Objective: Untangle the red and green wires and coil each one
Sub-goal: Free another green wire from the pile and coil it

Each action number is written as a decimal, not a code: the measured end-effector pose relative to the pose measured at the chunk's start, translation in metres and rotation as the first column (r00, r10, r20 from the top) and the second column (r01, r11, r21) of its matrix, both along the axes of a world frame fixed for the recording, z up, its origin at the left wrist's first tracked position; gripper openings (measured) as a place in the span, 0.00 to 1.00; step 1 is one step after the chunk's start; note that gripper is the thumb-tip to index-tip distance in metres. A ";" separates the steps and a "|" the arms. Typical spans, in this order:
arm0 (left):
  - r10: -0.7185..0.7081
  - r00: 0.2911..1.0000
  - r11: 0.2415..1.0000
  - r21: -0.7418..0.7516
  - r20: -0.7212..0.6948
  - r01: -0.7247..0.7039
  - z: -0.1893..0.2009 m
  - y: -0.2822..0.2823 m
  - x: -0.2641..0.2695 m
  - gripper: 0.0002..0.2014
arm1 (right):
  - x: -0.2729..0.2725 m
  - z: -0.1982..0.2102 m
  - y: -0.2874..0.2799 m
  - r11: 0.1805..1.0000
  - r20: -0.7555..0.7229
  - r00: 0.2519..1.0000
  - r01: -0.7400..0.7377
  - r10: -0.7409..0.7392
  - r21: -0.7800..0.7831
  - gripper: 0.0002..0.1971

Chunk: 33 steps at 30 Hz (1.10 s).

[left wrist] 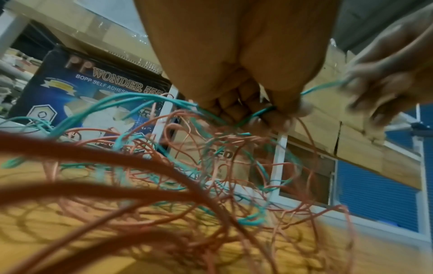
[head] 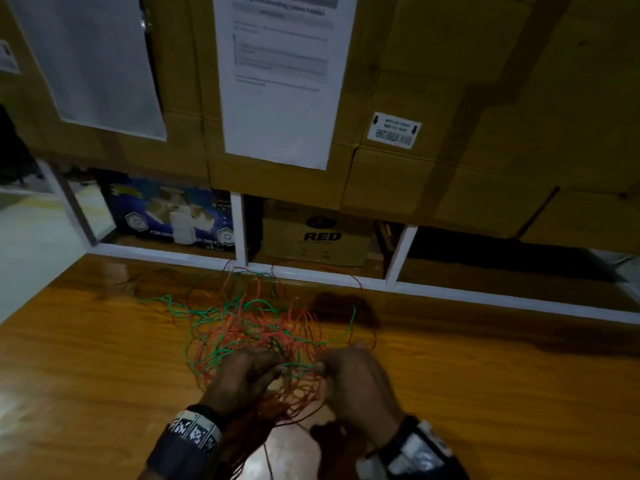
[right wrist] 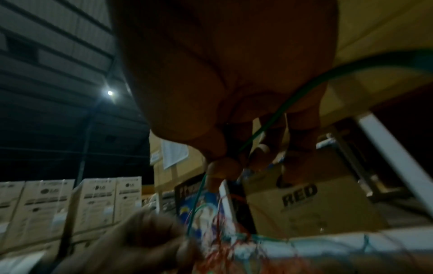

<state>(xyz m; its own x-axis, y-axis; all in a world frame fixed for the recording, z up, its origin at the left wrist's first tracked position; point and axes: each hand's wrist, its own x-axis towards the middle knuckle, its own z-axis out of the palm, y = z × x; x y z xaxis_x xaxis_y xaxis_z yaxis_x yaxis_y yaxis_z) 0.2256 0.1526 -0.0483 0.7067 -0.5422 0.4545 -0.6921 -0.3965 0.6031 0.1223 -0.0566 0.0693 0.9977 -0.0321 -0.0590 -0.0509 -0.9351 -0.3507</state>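
A loose tangle of thin red wire (head: 242, 332) and green wire (head: 194, 311) lies on the wooden table (head: 86, 358), spreading from the back rail toward me. Both hands work at its near edge. My left hand (head: 249, 372) pinches a short green strand (head: 300, 366) that runs straight across to my right hand (head: 341, 370), which pinches its other end. In the left wrist view the left hand's fingertips (left wrist: 276, 118) curl round the green wire (left wrist: 321, 87). The right wrist view is dim; the green wire (right wrist: 255, 135) passes between thumb and fingers. Red loops (left wrist: 131, 163) hang below my hands.
Stacked cardboard boxes (head: 450, 98) with taped paper sheets (head: 280, 81) rise behind the table. Under them, a white-framed shelf (head: 239, 226) holds a blue tape box (head: 166, 216) and a carton marked RED (head: 318, 233). Bare wood lies left and right of the tangle.
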 end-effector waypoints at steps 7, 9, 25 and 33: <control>0.016 0.998 0.999 0.038 0.055 -0.018 -0.003 0.003 0.021 0.05 | -0.035 0.084 -0.076 0.994 0.070 0.991 0.108 -0.110 0.029 0.15; 0.044 0.997 0.997 0.054 0.062 -0.048 -0.012 0.006 0.028 0.15 | -0.048 0.096 -0.097 0.987 0.048 0.987 0.150 -0.153 0.048 0.17; -0.060 0.993 0.978 0.207 0.098 0.038 -0.009 -0.019 0.021 0.20 | 0.016 -0.012 0.006 0.993 -0.190 0.980 -0.072 0.053 -0.096 0.24; -0.080 0.991 0.983 0.176 0.110 0.059 -0.002 -0.013 0.017 0.20 | 0.033 -0.011 0.028 0.988 0.044 0.997 -0.056 0.064 -0.147 0.12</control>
<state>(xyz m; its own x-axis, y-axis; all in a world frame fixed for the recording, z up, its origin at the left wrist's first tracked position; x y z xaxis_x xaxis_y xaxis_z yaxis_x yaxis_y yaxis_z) 0.2431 0.1392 -0.0506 0.6124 -0.6654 0.4268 -0.7830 -0.4360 0.4436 0.1556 -0.0289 0.0580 0.9997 0.0231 -0.0092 0.0207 -0.9772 -0.2115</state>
